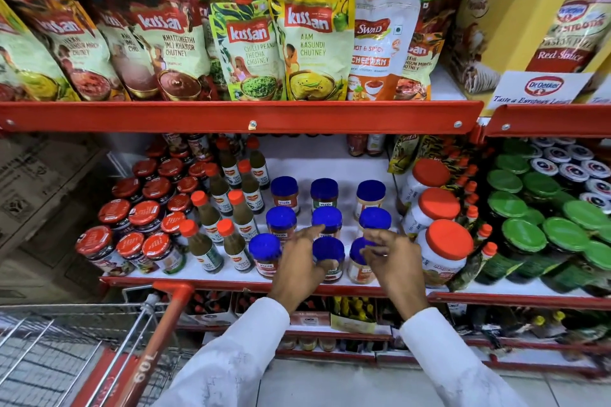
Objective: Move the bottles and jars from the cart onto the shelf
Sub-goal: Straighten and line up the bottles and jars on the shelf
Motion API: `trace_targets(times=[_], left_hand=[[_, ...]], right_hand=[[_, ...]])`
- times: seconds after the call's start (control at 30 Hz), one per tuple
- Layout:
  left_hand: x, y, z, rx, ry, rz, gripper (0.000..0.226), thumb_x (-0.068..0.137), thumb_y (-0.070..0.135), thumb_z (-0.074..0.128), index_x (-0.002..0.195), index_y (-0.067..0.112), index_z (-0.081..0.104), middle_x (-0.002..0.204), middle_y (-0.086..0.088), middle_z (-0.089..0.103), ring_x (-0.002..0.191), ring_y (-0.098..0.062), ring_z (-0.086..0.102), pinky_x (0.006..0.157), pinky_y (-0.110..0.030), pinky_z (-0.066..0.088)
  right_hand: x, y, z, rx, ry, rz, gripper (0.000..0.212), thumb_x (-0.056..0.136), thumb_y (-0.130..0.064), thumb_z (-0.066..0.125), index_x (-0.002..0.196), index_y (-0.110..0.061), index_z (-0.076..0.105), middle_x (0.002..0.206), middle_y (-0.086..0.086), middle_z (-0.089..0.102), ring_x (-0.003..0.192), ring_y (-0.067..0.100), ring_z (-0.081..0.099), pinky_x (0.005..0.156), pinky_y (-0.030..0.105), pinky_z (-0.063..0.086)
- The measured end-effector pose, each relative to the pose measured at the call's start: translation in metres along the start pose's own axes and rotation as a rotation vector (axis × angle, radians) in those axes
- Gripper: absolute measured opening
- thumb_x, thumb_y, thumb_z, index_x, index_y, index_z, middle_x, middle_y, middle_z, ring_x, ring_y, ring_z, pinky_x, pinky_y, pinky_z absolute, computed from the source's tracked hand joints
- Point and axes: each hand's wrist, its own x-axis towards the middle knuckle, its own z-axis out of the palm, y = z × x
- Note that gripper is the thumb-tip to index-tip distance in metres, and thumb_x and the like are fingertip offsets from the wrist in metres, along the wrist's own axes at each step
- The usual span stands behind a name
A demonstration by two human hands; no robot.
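Blue-lidded jars stand in three short rows on the white middle shelf. My left hand wraps the left side of the front middle jar, thumb on its front. My right hand curls its fingers over the lid of the front right jar. Both jars rest on the shelf near its red front edge. A third front jar stands free just left of my left hand. The wire cart with a red handle sits at the lower left; what it holds is blurred.
Green sauce bottles and red-lidded jars fill the shelf on the left. Large orange-lidded jars and green-lidded jars stand on the right. Chutney pouches line the shelf above, behind a red rail.
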Motion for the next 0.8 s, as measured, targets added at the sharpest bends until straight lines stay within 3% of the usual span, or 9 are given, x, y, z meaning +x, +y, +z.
trace_targets(times=[0.03,0.1,0.2,0.27,0.33,0.4,0.57,0.73,0.8], left_hand=[[0.001,0.006,0.002,0.080,-0.007,0.066,0.078,0.076,0.028,0.081,0.144,0.026,0.042,0.148,-0.001,0.050,0.138,-0.022,0.042,0.109,-0.038,0.040],[0.006,0.016,0.011,0.221,-0.054,0.185,0.075,0.077,0.034,0.078,0.142,0.024,0.042,0.144,-0.003,0.051,0.137,-0.024,0.041,0.108,-0.039,0.038],[0.015,0.030,0.026,0.430,-0.102,0.300,0.063,0.077,0.039,0.073,0.132,0.019,0.051,0.127,-0.007,0.062,0.126,-0.028,0.044,0.095,-0.041,0.035],[0.020,0.036,0.035,0.504,-0.105,0.325,0.048,0.078,0.035,0.071,0.121,0.018,0.056,0.113,-0.006,0.067,0.118,-0.029,0.045,0.087,-0.040,0.028],[0.023,0.039,0.042,0.538,-0.104,0.305,0.038,0.079,0.027,0.070,0.115,0.019,0.059,0.107,-0.006,0.068,0.115,-0.028,0.044,0.088,-0.041,0.029],[0.026,0.037,0.048,0.532,-0.107,0.276,0.041,0.077,0.020,0.070,0.117,0.020,0.058,0.109,-0.006,0.066,0.116,-0.027,0.043,0.093,-0.043,0.032],[0.025,0.045,0.061,0.453,-0.093,0.273,0.054,0.075,0.009,0.069,0.126,0.023,0.055,0.113,-0.009,0.061,0.114,-0.029,0.043,0.092,-0.041,0.035],[0.027,0.048,0.068,0.421,-0.118,0.259,0.064,0.075,0.013,0.074,0.133,0.027,0.049,0.115,-0.008,0.058,0.117,-0.028,0.043,0.095,-0.040,0.034],[0.026,0.051,0.066,0.419,-0.128,0.250,0.065,0.077,0.017,0.075,0.136,0.028,0.048,0.120,-0.008,0.059,0.120,-0.028,0.042,0.098,-0.041,0.034]], right_hand=[[0.000,0.005,-0.007,-0.035,0.036,-0.029,0.040,0.079,0.003,0.071,0.115,-0.015,0.069,0.109,0.002,0.074,0.081,0.006,0.068,0.071,0.010,0.052],[0.000,0.016,-0.018,-0.096,0.055,-0.044,0.045,0.079,0.003,0.070,0.120,-0.016,0.067,0.115,0.004,0.073,0.091,0.012,0.068,0.078,0.023,0.056],[0.002,0.028,-0.022,-0.154,-0.092,0.034,0.055,0.082,-0.001,0.067,0.135,-0.014,0.055,0.131,0.008,0.065,0.116,0.025,0.063,0.095,0.041,0.055],[0.003,0.034,-0.020,-0.121,-0.188,0.044,0.056,0.085,-0.002,0.065,0.138,-0.017,0.052,0.134,0.006,0.063,0.122,0.024,0.060,0.100,0.044,0.052],[0.003,0.039,-0.019,-0.051,-0.210,0.024,0.054,0.086,0.000,0.063,0.136,-0.018,0.054,0.130,0.003,0.065,0.122,0.021,0.060,0.101,0.045,0.052],[0.003,0.044,-0.019,0.006,-0.183,0.028,0.051,0.085,0.003,0.063,0.132,-0.018,0.058,0.125,0.002,0.069,0.117,0.019,0.062,0.099,0.042,0.053],[0.002,0.050,-0.029,-0.007,-0.112,0.011,0.048,0.082,0.007,0.062,0.125,-0.016,0.064,0.111,0.003,0.074,0.096,0.011,0.066,0.085,0.022,0.049],[0.003,0.050,-0.039,-0.034,-0.108,0.008,0.044,0.084,0.009,0.056,0.122,-0.009,0.065,0.101,-0.002,0.069,0.100,0.017,0.067,0.071,-0.001,0.040],[0.000,0.047,-0.042,-0.043,-0.103,-0.008,0.042,0.085,0.007,0.059,0.125,-0.005,0.062,0.112,0.007,0.071,0.105,0.019,0.066,0.079,0.000,0.043]])
